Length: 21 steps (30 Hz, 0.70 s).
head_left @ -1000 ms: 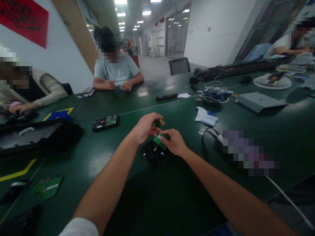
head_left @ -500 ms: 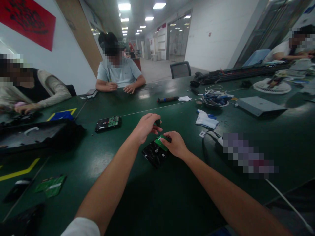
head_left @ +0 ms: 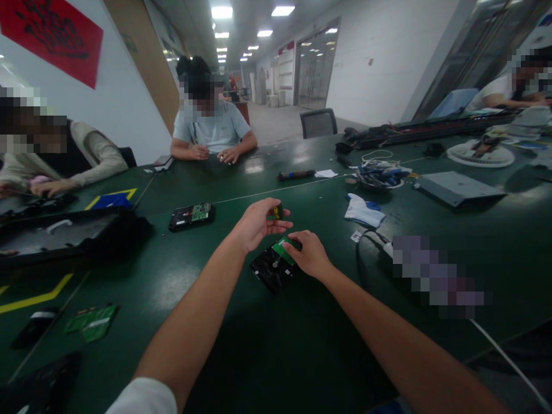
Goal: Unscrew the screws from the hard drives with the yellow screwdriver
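A black hard drive (head_left: 272, 270) lies on the green table in front of me. Over its far right part is a green circuit board (head_left: 282, 247), pinched at the edge by my right hand (head_left: 311, 253); whether the board is fully apart from the drive I cannot tell. Just beyond the drive, my left hand (head_left: 261, 223) is closed on a short black-and-yellow handle (head_left: 278, 211), which looks like a screwdriver. Its shaft does not show. Some fingers of that hand are stretched out above the board.
Another hard drive (head_left: 191, 216) lies left of my hands, and loose green circuit boards (head_left: 94, 323) at the near left. A black tray (head_left: 64, 236), white gloves (head_left: 364, 210), a bowl of cables (head_left: 379, 174) and a grey metal case (head_left: 460, 188) surround the workspace. Co-workers sit around the table.
My left hand has turned slightly, so more of the yellow on the handle shows. My right hand stays on the circuit board. The whole view has shifted a little.
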Each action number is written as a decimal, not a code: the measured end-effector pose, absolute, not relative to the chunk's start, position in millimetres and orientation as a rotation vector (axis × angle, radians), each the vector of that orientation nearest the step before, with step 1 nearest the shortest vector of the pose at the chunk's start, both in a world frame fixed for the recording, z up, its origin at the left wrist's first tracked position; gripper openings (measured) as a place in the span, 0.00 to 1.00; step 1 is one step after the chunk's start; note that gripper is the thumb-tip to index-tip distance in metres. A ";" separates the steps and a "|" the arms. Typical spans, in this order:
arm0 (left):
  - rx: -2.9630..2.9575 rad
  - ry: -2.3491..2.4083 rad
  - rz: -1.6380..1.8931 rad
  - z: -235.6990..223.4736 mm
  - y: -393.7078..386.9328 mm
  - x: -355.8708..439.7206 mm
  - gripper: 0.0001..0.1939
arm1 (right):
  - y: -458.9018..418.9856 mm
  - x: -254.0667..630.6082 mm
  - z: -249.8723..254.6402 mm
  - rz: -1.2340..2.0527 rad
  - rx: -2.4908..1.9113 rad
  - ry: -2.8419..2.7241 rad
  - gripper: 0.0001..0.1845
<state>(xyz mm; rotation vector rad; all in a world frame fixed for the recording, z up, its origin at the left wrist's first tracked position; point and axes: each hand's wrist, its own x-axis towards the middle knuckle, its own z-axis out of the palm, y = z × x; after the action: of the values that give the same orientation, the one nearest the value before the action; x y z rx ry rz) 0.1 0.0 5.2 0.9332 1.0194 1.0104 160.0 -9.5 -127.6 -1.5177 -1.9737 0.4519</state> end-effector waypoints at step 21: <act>1.017 1.046 1.017 6.8 -1.9 -4.3 0.10 | -7.6 162.6 -123.9 0.499 -1.434 -1.903 0.22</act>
<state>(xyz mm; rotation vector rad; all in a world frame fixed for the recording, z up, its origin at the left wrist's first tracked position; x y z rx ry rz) -4.3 -1.9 6.8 1.0169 1.0461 1.0173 162.6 -7.6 -123.9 -1.4343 -1.9032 0.4989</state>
